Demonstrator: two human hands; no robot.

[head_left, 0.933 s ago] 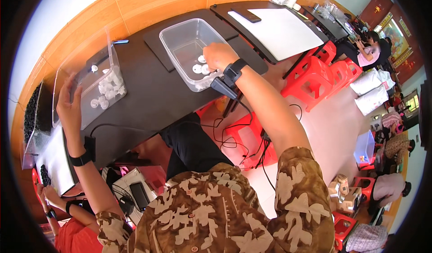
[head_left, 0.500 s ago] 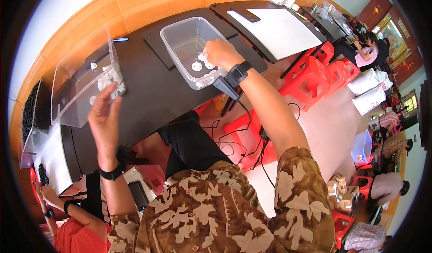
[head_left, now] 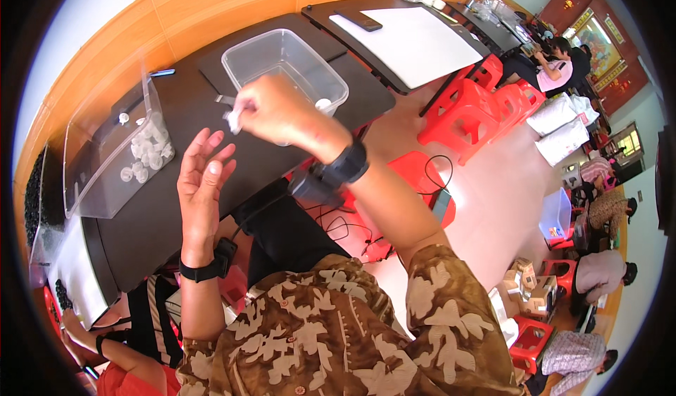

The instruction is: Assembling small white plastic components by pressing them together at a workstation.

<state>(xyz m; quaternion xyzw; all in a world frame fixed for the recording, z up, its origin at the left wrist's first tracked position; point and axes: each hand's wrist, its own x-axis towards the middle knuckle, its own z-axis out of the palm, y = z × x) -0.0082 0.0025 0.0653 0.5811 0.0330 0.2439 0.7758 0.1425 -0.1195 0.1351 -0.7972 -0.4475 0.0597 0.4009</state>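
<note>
My right hand [head_left: 278, 114] is over the dark table, in front of the right-hand clear plastic bin [head_left: 310, 52]. Its fingers pinch a small white plastic piece [head_left: 233, 120], blurred by motion. My left hand [head_left: 201, 188] is raised beside it, holding nothing, palm turned inward and fingers apart. Further left stands another clear plastic bin [head_left: 90, 139] with several small round white pieces [head_left: 150, 146] heaped at one end. One white piece [head_left: 323, 104] shows in the right-hand bin; my right hand and forearm hide part of that bin.
A blue pen-like object [head_left: 163, 72] lies by the back wall. To the right is a table with a white board [head_left: 415, 47] and a dark phone [head_left: 362, 20]. Red stools [head_left: 468, 118] and cables stand below. A person in red [head_left: 134, 378] sits at lower left.
My right hand has come out of the right-hand bin and moved left, a white piece in its fingers. My left hand has moved right, away from the left-hand bin.
</note>
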